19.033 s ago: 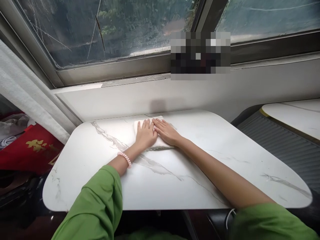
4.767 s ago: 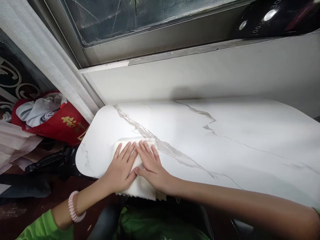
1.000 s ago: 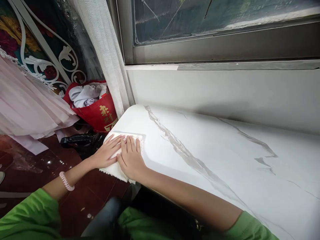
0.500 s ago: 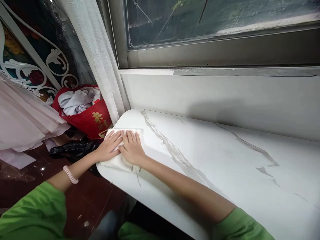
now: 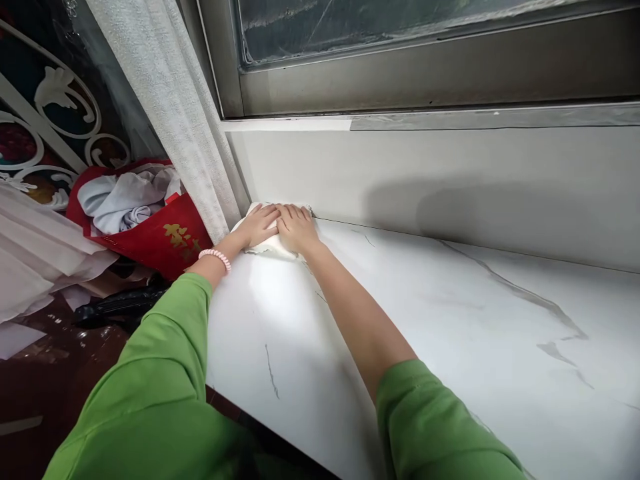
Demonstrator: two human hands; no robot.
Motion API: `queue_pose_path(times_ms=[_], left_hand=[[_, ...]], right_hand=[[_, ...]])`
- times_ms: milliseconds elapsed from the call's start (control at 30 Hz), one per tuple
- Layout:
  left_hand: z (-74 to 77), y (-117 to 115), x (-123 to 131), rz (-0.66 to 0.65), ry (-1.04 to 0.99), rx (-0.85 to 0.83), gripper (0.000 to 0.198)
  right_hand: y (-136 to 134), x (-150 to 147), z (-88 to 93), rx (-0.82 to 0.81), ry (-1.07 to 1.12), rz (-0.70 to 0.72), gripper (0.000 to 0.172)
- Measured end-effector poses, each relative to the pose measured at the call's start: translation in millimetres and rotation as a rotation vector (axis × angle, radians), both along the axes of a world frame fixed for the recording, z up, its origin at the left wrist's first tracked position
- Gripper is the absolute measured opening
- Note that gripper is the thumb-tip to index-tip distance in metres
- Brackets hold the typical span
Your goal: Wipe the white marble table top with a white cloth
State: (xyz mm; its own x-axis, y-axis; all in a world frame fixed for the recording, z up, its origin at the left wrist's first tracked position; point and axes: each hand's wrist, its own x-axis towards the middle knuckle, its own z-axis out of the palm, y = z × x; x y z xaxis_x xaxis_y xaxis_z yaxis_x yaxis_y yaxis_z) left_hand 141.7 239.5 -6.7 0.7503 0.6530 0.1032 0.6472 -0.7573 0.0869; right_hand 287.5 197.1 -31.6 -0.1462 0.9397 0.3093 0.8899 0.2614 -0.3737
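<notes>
A cream-white cloth (image 5: 274,248) lies at the far left corner of the white table (image 5: 400,300), which has grey marble-like veins. My left hand (image 5: 257,227), a pink coiled band on its wrist, rests flat on the cloth with its fingers stretched out. Close beside it, my right hand (image 5: 297,231) also lies flat on the cloth, fingers extended toward the wall. The two hands touch or nearly touch. Much of the cloth is hidden under them, and its far edge reaches the wall.
Behind the table stands a white wall (image 5: 330,167) below a metal-framed window (image 5: 425,73). A pale curtain (image 5: 185,113) hangs at the left corner. Left of it are a red bag (image 5: 165,237) with light fabric inside, a black plastic bag (image 5: 117,303) and pale pink cloth (image 5: 40,247).
Both hands have slid the cloth away from me and a little right, from the table's left end to the back corner by the wall. The view has shifted too.
</notes>
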Motion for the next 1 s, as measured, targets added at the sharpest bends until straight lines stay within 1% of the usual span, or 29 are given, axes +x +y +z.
queue_pose_path(times_ms=[100,233,333,433,567,700,767,833,933,1000], left_hand=[[0.0,-3,1,-0.003,0.005,0.004,0.051],[0.8,-15,0,0.001,0.004,0.007,0.051],[0.4,-31,0,0.015,0.008,0.019,0.05],[-1.5,-54,-1,0.031,0.024,0.034,0.051],[-2.3,-95,-6,0.043,0.016,0.045,0.053],[1.5,-142,-14,0.005,0.017,0.026,0.056],[3.5,-171,-18,-0.031,0.019,0.02,0.057],[4.4,-202,-22,-0.038,0.01,0.033,0.057],[4.4,-248,-24,-0.018,-0.01,0.057,0.058],[4.9,-274,-22,-0.009,-0.02,0.065,0.06]], right_hand=[[-2,1,-1.1,0.011,0.002,0.001,0.053],[-14,0,0.5,-0.008,-0.025,-0.006,0.053],[-29,2,2.5,-0.027,-0.06,0.001,0.053],[-51,4,4.5,-0.04,-0.047,0.032,0.054],[-88,3,7.8,-0.06,-0.014,0.095,0.054],[-140,-3,10.1,-0.082,-0.018,0.072,0.055],[-170,-6,10.3,-0.071,-0.018,0.066,0.056],[-201,-7,10.5,-0.051,-0.009,0.086,0.056],[-243,-5,12.1,-0.029,0.013,0.161,0.056],[-265,0,14.1,-0.032,0.026,0.203,0.055]])
